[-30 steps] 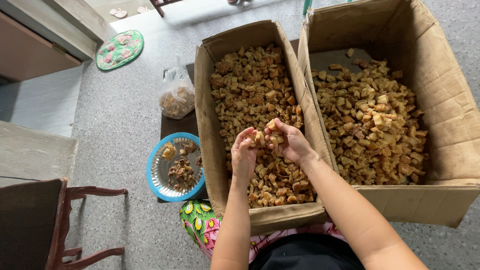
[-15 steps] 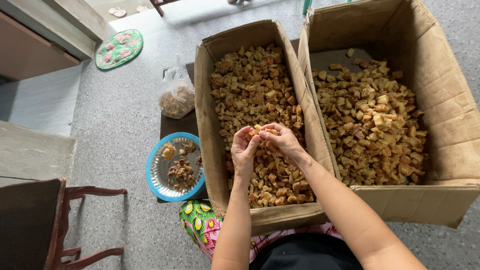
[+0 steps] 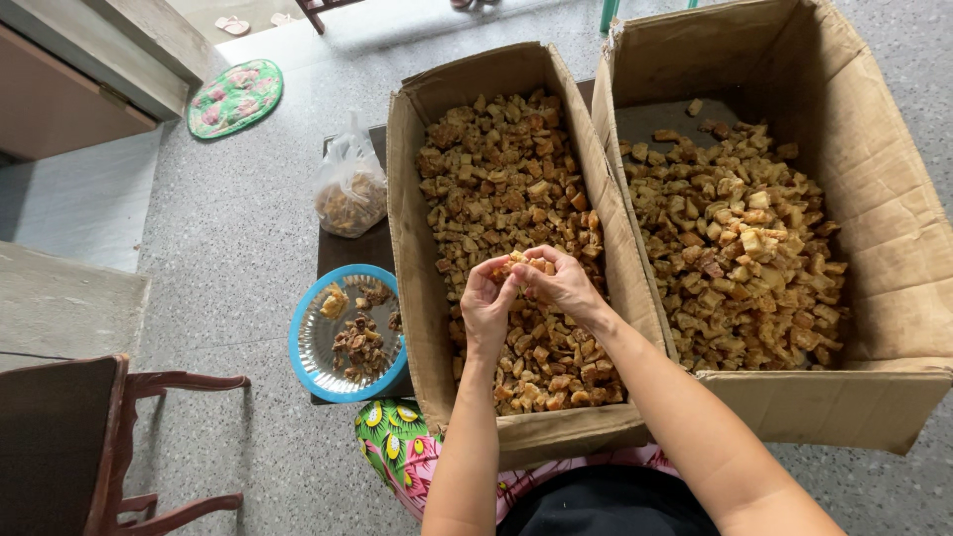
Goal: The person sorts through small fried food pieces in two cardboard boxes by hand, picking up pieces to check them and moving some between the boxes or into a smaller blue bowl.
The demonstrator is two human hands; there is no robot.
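- The small tan chunk [image 3: 520,264] sits pinched between the fingertips of both your hands, held just above the heap in the near cardboard box [image 3: 417,199].
- Your left hand [image 3: 486,303] has its grip closed on the chunk from the left; your right hand [image 3: 563,285] has its grip closed on the same piece from the right, and the two hands touch.
- Below them, the heap of brown pieces [image 3: 496,179] fills the box nearly end to end. If your pinch loosens, I judge the chunk would drop back among look-alikes and be hard to find again.
- The second box [image 3: 874,159] stands just beside on your right, holding paler pieces [image 3: 735,248]. A careless toss over the shared wall could mix the two lots.
- The blue-rimmed plate [image 3: 308,342] rests on a dark low board [image 3: 347,248] left of the box, with a few scraps in it. Your left elbow swings near it and could tip it.
- The clear bag [image 3: 349,189] sits farther back on that board, its mouth loose; a nudge might spill it onto the floor [image 3: 228,199].
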